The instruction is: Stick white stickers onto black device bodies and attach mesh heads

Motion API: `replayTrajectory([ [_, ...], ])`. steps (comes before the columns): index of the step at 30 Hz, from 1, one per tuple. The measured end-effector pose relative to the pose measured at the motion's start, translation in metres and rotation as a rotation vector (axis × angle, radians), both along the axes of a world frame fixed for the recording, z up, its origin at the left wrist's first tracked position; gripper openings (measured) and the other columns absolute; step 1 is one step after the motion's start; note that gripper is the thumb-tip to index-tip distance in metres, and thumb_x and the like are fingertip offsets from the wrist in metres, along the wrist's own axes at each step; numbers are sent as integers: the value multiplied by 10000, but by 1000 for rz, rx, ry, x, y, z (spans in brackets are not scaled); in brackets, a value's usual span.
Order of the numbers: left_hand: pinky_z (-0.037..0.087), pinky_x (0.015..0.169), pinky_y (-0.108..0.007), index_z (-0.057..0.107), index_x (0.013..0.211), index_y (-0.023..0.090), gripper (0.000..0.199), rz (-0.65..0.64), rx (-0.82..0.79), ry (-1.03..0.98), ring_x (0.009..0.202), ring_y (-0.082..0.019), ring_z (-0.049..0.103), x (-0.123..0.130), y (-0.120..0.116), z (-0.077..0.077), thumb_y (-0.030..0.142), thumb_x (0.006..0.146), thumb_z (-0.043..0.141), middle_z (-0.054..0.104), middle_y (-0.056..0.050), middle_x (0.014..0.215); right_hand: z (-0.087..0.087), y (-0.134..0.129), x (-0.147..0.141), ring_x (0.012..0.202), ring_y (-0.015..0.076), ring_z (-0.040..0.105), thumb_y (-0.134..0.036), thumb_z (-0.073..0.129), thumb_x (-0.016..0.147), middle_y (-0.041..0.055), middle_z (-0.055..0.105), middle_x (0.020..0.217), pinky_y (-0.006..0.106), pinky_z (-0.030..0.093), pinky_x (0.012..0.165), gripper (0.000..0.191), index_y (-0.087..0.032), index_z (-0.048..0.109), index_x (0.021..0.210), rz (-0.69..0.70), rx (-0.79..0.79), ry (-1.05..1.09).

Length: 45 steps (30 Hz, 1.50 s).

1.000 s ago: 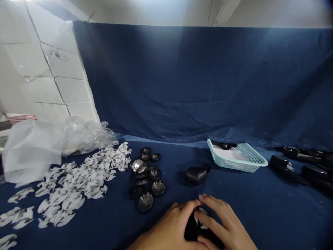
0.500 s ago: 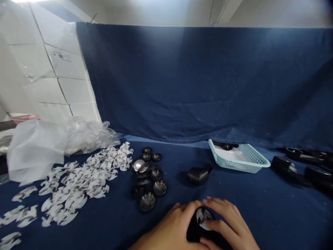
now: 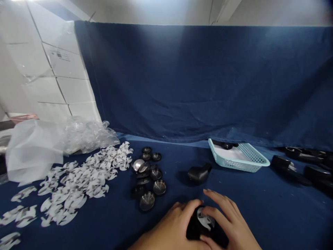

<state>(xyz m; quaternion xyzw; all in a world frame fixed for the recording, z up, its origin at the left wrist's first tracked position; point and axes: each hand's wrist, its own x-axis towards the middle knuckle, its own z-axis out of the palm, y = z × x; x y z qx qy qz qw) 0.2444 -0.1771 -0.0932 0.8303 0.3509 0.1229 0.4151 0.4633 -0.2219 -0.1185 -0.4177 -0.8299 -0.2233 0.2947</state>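
My left hand is wrapped round the left side of a black plastic housing near the table's front edge. A white plastic clip lies in the housing's round opening. My right hand is on the right side, its index fingertip pressing on the white clip and its thumb against the housing's front. Much of the housing is hidden by my hands. Beyond them a black curved plastic part lies on the cloth. Several round dark caps lie to the left of my hands.
A big pile of white plastic clips spreads over the left of the blue cloth. Behind it are clear plastic bags and white boxes. A pale blue basket stands back right, beside several black parts. A blue curtain hangs behind.
My right index finger has shifted up and left over the white clip, which now sits turned in the opening. My left hand keeps its hold on the housing.
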Motion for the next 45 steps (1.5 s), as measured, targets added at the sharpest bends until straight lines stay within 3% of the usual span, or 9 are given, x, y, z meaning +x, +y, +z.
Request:
replayTrajectory([
  [6,438,1008,-521,377,1472,347,912,5,-6,22,1231,-378,513,2,1,-3,476,687,825,572,-113,1331,-1,-2,-1,1035,283,669,-440,764,725,144,638,1247,373,605,752,390,-221,575,987,-22,-108,136],
  [13,464,985,-492,423,1445,305,854,2,13,5,1172,-352,557,3,-1,3,396,694,820,612,-114,1277,-8,-2,-2,1022,266,658,-386,706,822,115,656,1166,367,572,790,222,-228,551,847,75,-28,240],
  [19,418,1054,-478,400,1460,314,853,-39,31,-33,1237,-340,526,4,0,2,373,709,801,568,-84,1379,-10,0,-2,1124,268,614,-269,661,878,117,643,1195,418,532,897,135,-214,605,988,180,-9,166],
  [23,421,1052,-491,373,1478,308,878,-21,17,-7,1257,-348,507,4,0,0,414,717,797,550,-106,1387,-3,-1,-2,1193,309,580,-265,655,861,172,595,1290,470,552,875,286,-196,615,1136,111,-5,0],
  [27,421,1044,-517,385,1475,293,897,2,6,19,1249,-369,509,4,1,-3,430,700,815,550,-137,1370,6,-1,-2,1192,364,577,-421,688,809,215,574,1327,537,564,831,411,-184,615,1136,11,23,-105],
  [32,412,1041,-542,363,1482,313,928,5,17,21,1264,-387,490,4,1,-6,519,695,810,545,-139,1366,-1,-1,0,1143,343,604,-432,707,778,199,593,1292,506,554,846,353,-186,601,1008,-17,20,18],
  [37,437,1028,-513,380,1469,317,878,-11,22,5,1228,-365,525,4,1,-4,449,711,803,572,-115,1340,-12,-2,-1,1130,295,614,-340,713,813,133,615,1259,455,514,917,197,-219,604,923,58,56,145],
  [40,419,1055,-508,373,1479,320,899,-14,22,-2,1259,-365,504,4,2,-3,419,702,813,554,-100,1381,-11,-2,-3,1161,271,601,-255,667,865,118,634,1233,445,503,946,116,-212,624,964,142,77,142],
  [45,375,1096,-517,360,1486,309,892,-30,3,13,1300,-361,466,4,2,-2,392,717,805,490,-95,1466,-2,0,-1,1172,300,603,-322,645,881,158,637,1256,468,542,884,279,-194,641,1130,107,85,-23],
])
